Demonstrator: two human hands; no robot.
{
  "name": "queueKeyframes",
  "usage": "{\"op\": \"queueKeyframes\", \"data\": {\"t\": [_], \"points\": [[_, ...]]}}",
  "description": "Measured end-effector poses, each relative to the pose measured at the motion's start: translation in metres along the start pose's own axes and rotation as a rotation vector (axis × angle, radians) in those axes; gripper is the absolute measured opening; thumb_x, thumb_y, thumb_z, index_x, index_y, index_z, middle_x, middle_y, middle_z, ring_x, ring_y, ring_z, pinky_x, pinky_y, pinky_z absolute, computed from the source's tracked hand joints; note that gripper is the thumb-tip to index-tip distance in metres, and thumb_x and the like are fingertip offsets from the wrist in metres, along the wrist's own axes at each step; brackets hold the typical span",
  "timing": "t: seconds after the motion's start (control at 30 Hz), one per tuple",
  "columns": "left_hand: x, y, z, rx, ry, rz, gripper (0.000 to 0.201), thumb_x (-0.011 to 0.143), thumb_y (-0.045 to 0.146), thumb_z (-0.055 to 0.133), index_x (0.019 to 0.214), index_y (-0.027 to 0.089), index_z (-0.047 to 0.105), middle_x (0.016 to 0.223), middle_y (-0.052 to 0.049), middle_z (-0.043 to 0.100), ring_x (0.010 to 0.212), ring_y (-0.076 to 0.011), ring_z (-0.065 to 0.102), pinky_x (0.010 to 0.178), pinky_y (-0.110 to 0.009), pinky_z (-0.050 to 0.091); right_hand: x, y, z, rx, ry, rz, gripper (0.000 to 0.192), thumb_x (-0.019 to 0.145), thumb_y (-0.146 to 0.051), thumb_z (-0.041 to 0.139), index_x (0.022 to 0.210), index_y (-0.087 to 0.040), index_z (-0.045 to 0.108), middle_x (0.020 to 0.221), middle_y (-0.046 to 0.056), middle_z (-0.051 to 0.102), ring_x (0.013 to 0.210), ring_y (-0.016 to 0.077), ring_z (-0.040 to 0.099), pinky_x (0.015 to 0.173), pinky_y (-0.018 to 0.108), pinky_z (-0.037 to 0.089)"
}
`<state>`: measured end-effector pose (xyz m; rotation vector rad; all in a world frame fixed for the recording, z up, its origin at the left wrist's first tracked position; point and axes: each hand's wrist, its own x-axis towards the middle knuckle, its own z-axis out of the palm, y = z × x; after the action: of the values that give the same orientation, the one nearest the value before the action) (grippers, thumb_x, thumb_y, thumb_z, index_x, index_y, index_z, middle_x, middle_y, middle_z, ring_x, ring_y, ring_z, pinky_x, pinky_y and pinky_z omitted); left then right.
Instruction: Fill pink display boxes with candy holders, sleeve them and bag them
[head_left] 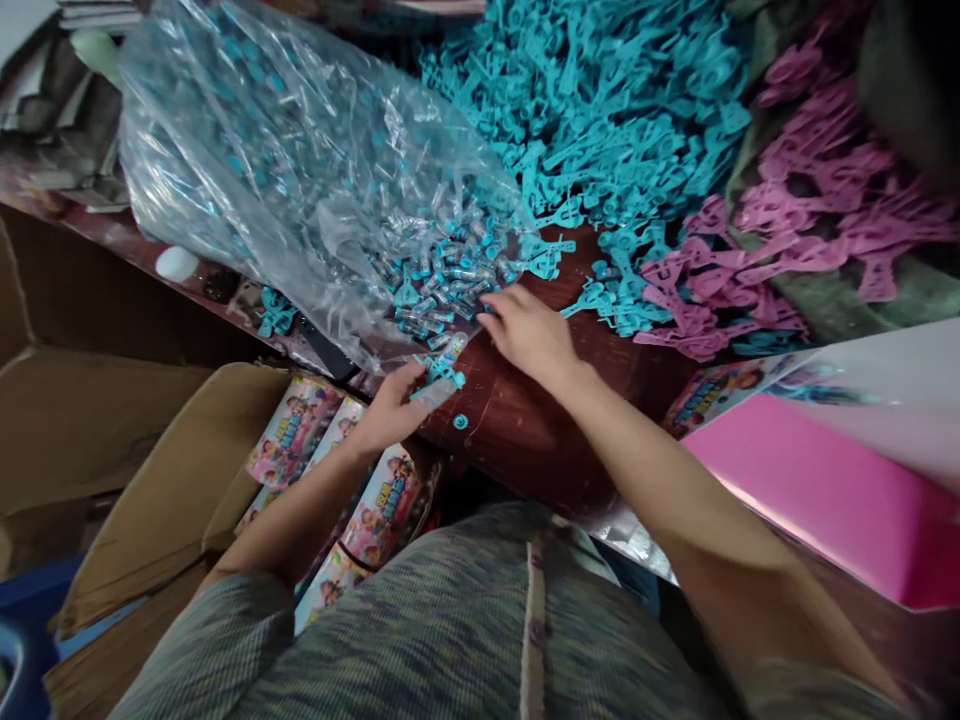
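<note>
My left hand [394, 408] is closed on a teal plastic piece [442, 372], near the table's front edge. A small clear tube with printed wrapping [454, 348] shows at the top of that piece. My right hand [531, 332] reaches to the edge of a heap of small clear tubes with blue ends [457, 275]. Its fingers are bent, with a gap between thumb and forefinger, and nothing shows in them. The heap spills from the mouth of a large clear plastic bag [277, 150] full of such tubes. A small teal toothed wheel [461, 422] lies on the table below my hands.
Teal plastic pieces [600, 100] are piled at the back, pink ones [832, 200] at the right. A pink box [825, 490] stands front right. Left of my body are printed cylinders [382, 500] and an open cardboard box [165, 480]. A white-capped bottle [178, 264] lies by the bag.
</note>
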<state>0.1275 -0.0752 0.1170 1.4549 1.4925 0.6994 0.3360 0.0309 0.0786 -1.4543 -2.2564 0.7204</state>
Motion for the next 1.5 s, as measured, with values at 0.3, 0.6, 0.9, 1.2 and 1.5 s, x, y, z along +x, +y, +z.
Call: {"op": "queueKeyframes", "data": {"t": [0.3, 0.6, 0.9, 1.2, 1.5], "points": [[0.005, 0.003, 0.011, -0.104, -0.044, -0.025, 0.042, 0.091, 0.055, 0.076, 0.098, 0.014, 0.075, 0.095, -0.004, 0.075, 0.088, -0.0161, 0.064, 0.087, -0.029, 0.054, 0.003, 0.000, 0.015, 0.053, -0.080, -0.023, 0.033, 0.100, -0.021, 0.058, 0.128, -0.008, 0.070, 0.117, 0.020, 0.072, 0.109, 0.0328, 0.067, 0.097, 0.049, 0.055], [0.020, 0.014, 0.053, -0.439, -0.338, -0.235, 0.044, 0.082, 0.054, 0.085, 0.101, 0.015, 0.074, 0.071, 0.004, 0.057, 0.055, -0.0053, 0.042, 0.051, -0.018, 0.033, -0.126, 0.028, -0.025, 0.867, 0.217, -0.104, 0.026, 0.103, -0.030, 0.070, 0.128, -0.029, 0.062, 0.109, 0.001, 0.077, 0.097, 0.0135, 0.076, 0.086, 0.026, 0.061], [0.026, 0.034, 0.071, -0.052, -0.316, 0.264, 0.025, 0.094, 0.042, 0.070, 0.096, 0.017, 0.073, 0.089, -0.003, 0.074, 0.080, -0.0145, 0.063, 0.079, -0.027, 0.052, -0.147, 0.040, -0.068, 0.495, 0.125, -0.185, 0.020, 0.103, -0.035, 0.069, 0.122, -0.028, 0.074, 0.113, 0.004, 0.083, 0.094, 0.0182, 0.080, 0.087, 0.031, 0.066], [0.035, 0.032, 0.088, 0.279, -0.189, 0.650, 0.014, 0.100, 0.030, 0.066, 0.093, 0.018, 0.067, 0.091, -0.004, 0.072, 0.083, -0.0160, 0.067, 0.077, -0.026, 0.054, -0.166, 0.047, -0.059, 0.683, 0.107, 0.135, 0.043, 0.102, -0.060, 0.064, 0.117, -0.021, 0.072, 0.104, 0.007, 0.082, 0.082, 0.0173, 0.079, 0.064, 0.025, 0.063], [0.053, 0.084, 0.153, -0.461, -1.201, -0.418, 0.040, 0.080, 0.050, 0.087, 0.084, 0.016, 0.067, 0.064, 0.004, 0.055, 0.048, -0.0042, 0.036, 0.045, -0.018, 0.026, -0.244, 0.061, -0.145, 0.104, 0.200, -0.149, 0.110, 0.087, -0.046, 0.087, 0.174, -0.041, 0.019, 0.175, 0.011, 0.036, 0.159, 0.0374, 0.041, 0.126, 0.062, 0.047]]}}
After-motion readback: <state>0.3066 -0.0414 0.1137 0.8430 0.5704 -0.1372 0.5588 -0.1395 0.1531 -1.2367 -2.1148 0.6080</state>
